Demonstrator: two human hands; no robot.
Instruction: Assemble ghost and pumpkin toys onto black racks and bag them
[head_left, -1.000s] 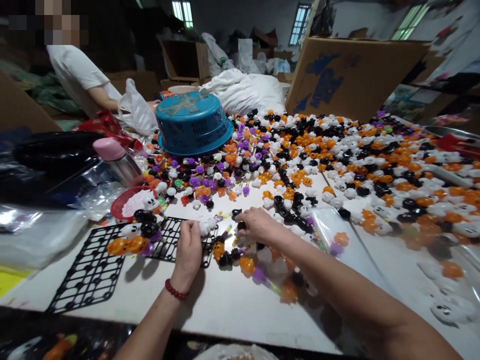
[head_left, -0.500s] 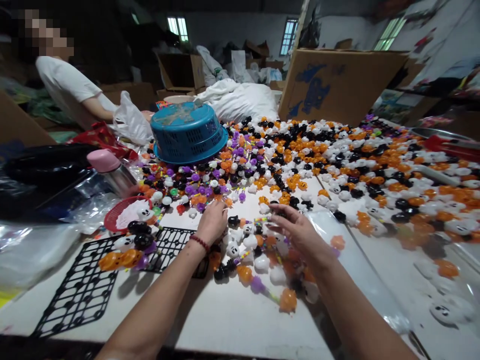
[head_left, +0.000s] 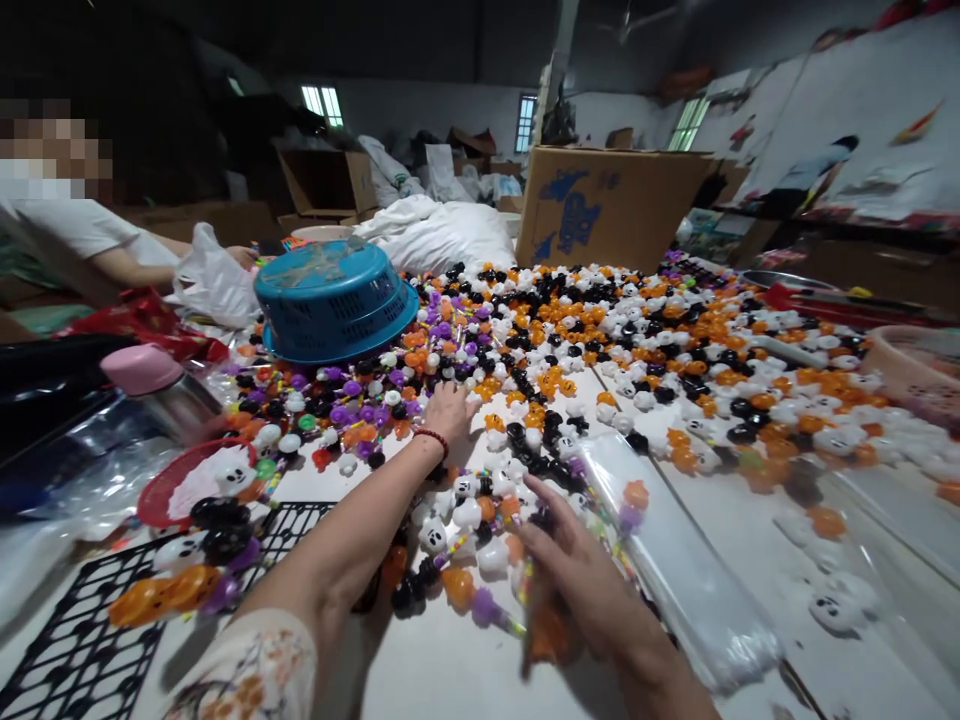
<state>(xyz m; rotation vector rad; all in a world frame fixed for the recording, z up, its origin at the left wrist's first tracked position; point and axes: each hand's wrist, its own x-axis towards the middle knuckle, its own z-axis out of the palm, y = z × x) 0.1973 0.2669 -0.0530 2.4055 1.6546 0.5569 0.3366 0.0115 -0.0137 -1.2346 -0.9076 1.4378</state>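
Observation:
My left hand (head_left: 450,412), with a red bead bracelet (head_left: 433,436) at the wrist, reaches to the near edge of a large heap of small plastic figures (head_left: 600,310). Its thumb stands apart from the fingers, whose tips are partly hidden; nothing shows in its grasp. My right hand (head_left: 574,555) hovers with spread fingers over a smaller cluster of ghost, pumpkin and black figures on candy-coloured sticks. In that cluster are a white ghost figure (head_left: 433,535) and an orange figure (head_left: 457,588). Right of this hand lies a stack of clear plastic bags (head_left: 675,550).
Black plastic grids (head_left: 90,625) lie left, with several figures above one. Nearby are a red basket (head_left: 161,490), a pink-lidded bottle (head_left: 161,385) and an upturned blue basket (head_left: 330,300). A cardboard box (head_left: 615,205) stands behind the heap. Another person (head_left: 75,235) is at far left.
My left hand has moved forward to the heap's edge. My right hand has come back toward me over the cluster. The view has shifted right and tilted up.

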